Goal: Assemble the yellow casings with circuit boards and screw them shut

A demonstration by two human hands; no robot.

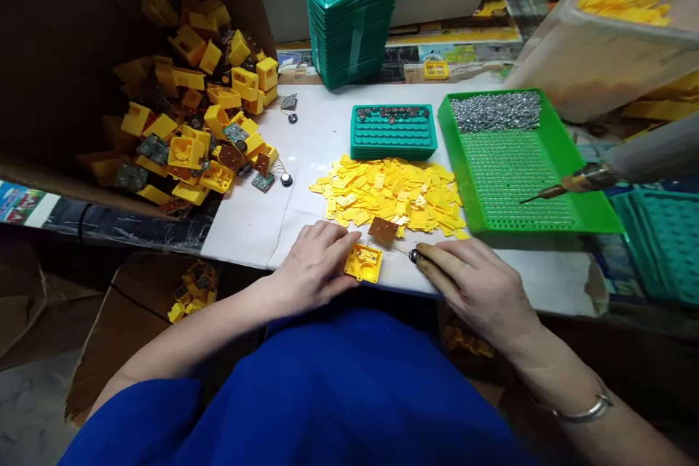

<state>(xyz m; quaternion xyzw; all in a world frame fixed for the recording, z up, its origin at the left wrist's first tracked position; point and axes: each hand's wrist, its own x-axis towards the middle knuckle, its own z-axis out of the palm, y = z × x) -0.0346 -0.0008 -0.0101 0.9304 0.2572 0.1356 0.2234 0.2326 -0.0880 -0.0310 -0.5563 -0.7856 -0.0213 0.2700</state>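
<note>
Left hand [320,262]: fingers clamp a yellow casing [363,263]. Right hand [480,280]: fingertips pinch a wired disc [413,255] near a brown board [383,230]

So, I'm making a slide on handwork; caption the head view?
Left hand holding a yellow casing, right hand pinching a small wired disc.

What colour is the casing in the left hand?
Yellow; the casing shows best in the head view.

The yellow case [364,263] lies open beside a brown board [383,230] and wired disc [413,255].
</note>
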